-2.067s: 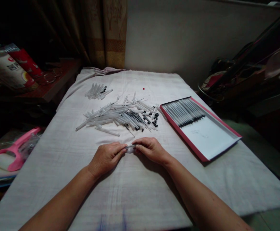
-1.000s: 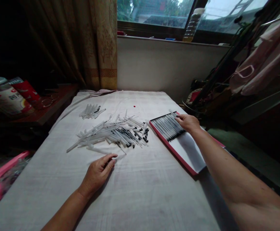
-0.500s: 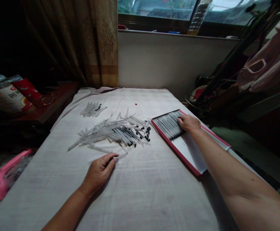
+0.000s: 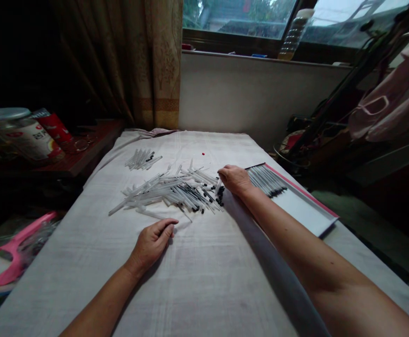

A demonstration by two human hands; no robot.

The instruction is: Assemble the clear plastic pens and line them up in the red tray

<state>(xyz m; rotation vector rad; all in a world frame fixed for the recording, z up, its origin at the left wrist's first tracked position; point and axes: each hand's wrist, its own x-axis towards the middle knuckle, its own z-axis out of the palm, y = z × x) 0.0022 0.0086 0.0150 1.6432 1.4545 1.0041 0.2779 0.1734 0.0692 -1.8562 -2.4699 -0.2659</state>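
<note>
My right hand [image 4: 235, 179] hovers at the right end of a loose heap of clear pen barrels [image 4: 158, 187], its fingers pinched together; whatever they hold is hidden. Just below its fingertips lie small black pen caps [image 4: 220, 193]. My left hand [image 4: 153, 238] rests on the cloth in front of the heap, thumb and forefinger closed together, and I cannot make out anything between them. Thin dark refills [image 4: 195, 193] lie among the barrels. To the right, a shallow white box with a red edge [image 4: 309, 215] holds a row of pens [image 4: 265, 180], partly covered by my right forearm.
A smaller bunch of barrels [image 4: 141, 159] lies farther back on the white cloth [image 4: 204, 281]. Near the far edge sits a tiny red piece [image 4: 203, 154]. Jars [image 4: 25, 135] stand on a side shelf, and a pink-handled object [image 4: 18, 248] is at the left.
My right hand has moved left from the row of pens in the box to the caps beside the heap. My left hand has stayed nearly in place. The view has shifted slightly.
</note>
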